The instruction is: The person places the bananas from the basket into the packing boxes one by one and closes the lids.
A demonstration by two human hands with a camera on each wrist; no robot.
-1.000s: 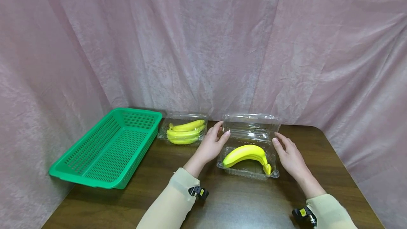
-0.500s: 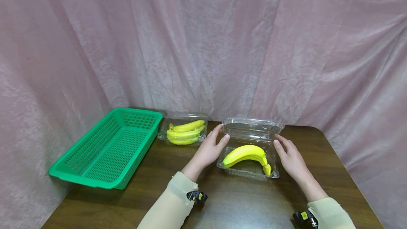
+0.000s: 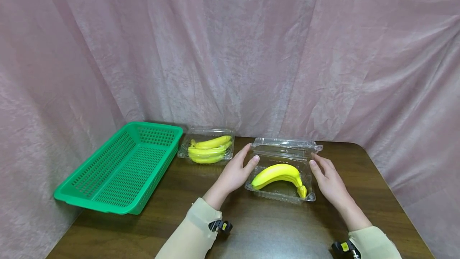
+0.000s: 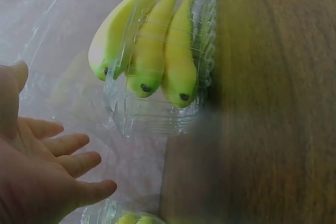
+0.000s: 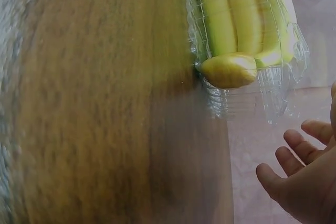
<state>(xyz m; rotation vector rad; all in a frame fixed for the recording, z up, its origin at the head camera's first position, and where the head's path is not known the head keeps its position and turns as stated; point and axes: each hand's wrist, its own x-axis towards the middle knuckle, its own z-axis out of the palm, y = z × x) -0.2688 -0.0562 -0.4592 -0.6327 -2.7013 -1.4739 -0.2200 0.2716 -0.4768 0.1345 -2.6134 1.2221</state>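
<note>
A clear plastic clamshell box (image 3: 284, 198) sits on the table with a bunch of yellow bananas (image 3: 276, 172) inside. Its hinged lid (image 3: 285, 143) stands raised and tilted at the back. My left hand (image 3: 233, 173) is at the box's left side, fingertips right at the lid's left corner, thumb apart. On the right side my right hand (image 3: 331, 181) has its fingertips close to the lid's right edge. Both hands' fingers are loosely extended. The left wrist view shows the banana tips (image 4: 149, 72) through the clear wall; the stem end (image 5: 231, 70) shows in the right wrist view.
A second clear clamshell box (image 3: 184, 152), lid down, holds more bananas (image 3: 208, 154) at the back of the table. Left of it stands a green plastic basket (image 3: 158, 173). Pink curtains (image 3: 230, 59) hang behind the brown wooden table (image 3: 266, 235).
The lid has tipped from nearly upright, its free edge coming down and forward towards the bananas. Both hands have moved slightly down with it; the box and bananas have stayed put.
</note>
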